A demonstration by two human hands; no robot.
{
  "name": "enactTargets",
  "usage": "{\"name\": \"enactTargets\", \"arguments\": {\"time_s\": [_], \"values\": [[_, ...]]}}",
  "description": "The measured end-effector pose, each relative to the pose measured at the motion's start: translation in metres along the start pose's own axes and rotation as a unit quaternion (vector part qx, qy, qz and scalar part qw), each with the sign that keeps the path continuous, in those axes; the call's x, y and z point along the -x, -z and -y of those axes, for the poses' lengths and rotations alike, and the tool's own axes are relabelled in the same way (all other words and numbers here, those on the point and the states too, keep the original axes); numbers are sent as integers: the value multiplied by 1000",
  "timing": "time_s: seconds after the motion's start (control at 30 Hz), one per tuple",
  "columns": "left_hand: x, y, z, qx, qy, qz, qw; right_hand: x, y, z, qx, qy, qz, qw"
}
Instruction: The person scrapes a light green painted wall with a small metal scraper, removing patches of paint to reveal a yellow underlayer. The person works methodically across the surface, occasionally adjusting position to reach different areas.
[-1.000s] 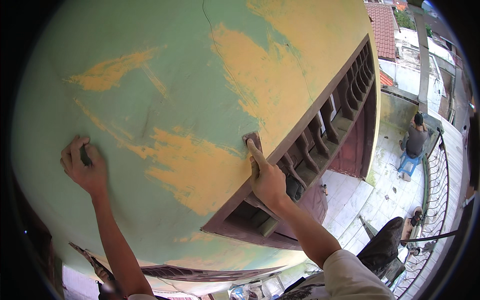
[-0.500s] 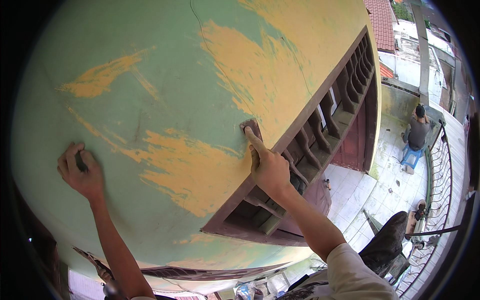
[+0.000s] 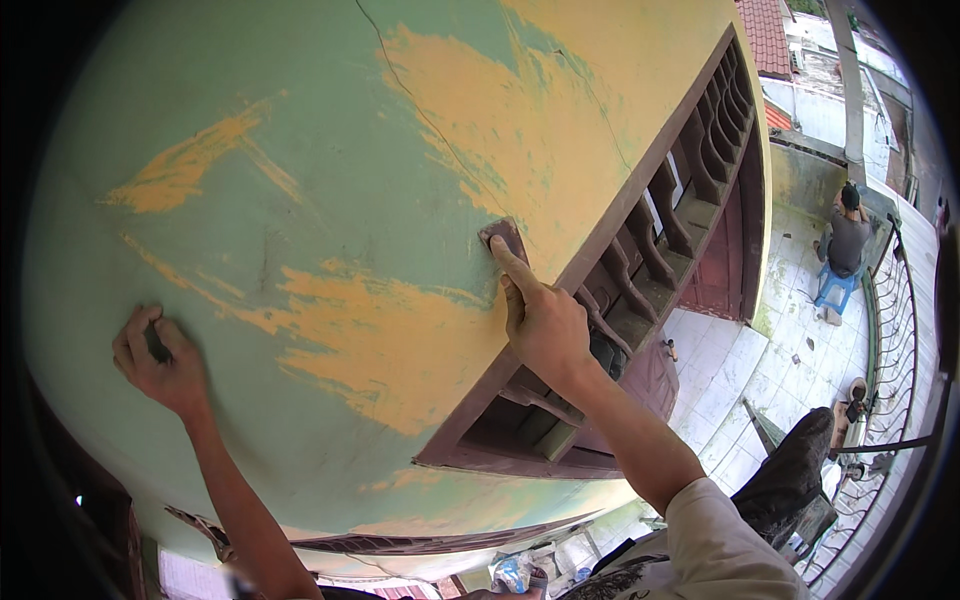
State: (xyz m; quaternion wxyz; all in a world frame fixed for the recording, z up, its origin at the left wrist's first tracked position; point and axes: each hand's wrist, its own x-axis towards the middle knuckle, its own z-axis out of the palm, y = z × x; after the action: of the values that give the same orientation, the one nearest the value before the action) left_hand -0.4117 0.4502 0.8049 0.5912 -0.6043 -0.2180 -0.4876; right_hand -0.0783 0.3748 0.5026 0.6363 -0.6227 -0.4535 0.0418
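The wall (image 3: 340, 190) fills most of the view, green with ragged yellow patches. My right hand (image 3: 548, 325) is closed on a scraper, its fingers wrapped and the index finger stretched along it. The scraper's flat brown blade (image 3: 503, 238) lies against the wall at the edge of a yellow patch; its handle is hidden in my hand. On the green part at the left, my left hand (image 3: 165, 370) is curled close to the wall. Something small and dark (image 3: 157, 341) shows between its thumb and fingers, too unclear to name.
A brown wooden vent frame (image 3: 640, 250) with wavy slats runs diagonally beside my right hand. Thin cracks cross the wall. Far below right, a person (image 3: 850, 240) sits on a blue stool (image 3: 834, 288) on a tiled floor (image 3: 735, 385), near a curved metal railing (image 3: 912, 330).
The view has shifted slightly, so the frame and floor appear further right. The scraper blade sits slightly higher along the yellow patch's edge. My left hand stays curled at nearly the same place.
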Motion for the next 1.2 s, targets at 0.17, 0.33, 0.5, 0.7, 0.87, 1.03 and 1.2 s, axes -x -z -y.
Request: {"name": "enactTargets", "arguments": {"time_s": [0.17,0.33,0.5,0.7,0.87,1.03,1.2], "values": [[-3,0,6,2,-24,7,1000,19,-15,-4,-3,-3,-21,1000],[-1,-1,2,-2,-26,8,1000,25,-9,-5,25,-5,-6,1000],[0,-1,6,-3,-21,17,1000,41,-21,-2,26,-24,2,999],[11,-3,-12,-53,-52,50,996,9,0,13,-36,-34,3,999],[6,6,-55,32,-235,153,959,37,-22,6,2,0,20,1000],[9,4,-103,61,-282,234,928,58,-29,10,49,32,-5,998],[12,4,-103,58,-275,236,930,19,0,32,13,-22,16,1000]]}}
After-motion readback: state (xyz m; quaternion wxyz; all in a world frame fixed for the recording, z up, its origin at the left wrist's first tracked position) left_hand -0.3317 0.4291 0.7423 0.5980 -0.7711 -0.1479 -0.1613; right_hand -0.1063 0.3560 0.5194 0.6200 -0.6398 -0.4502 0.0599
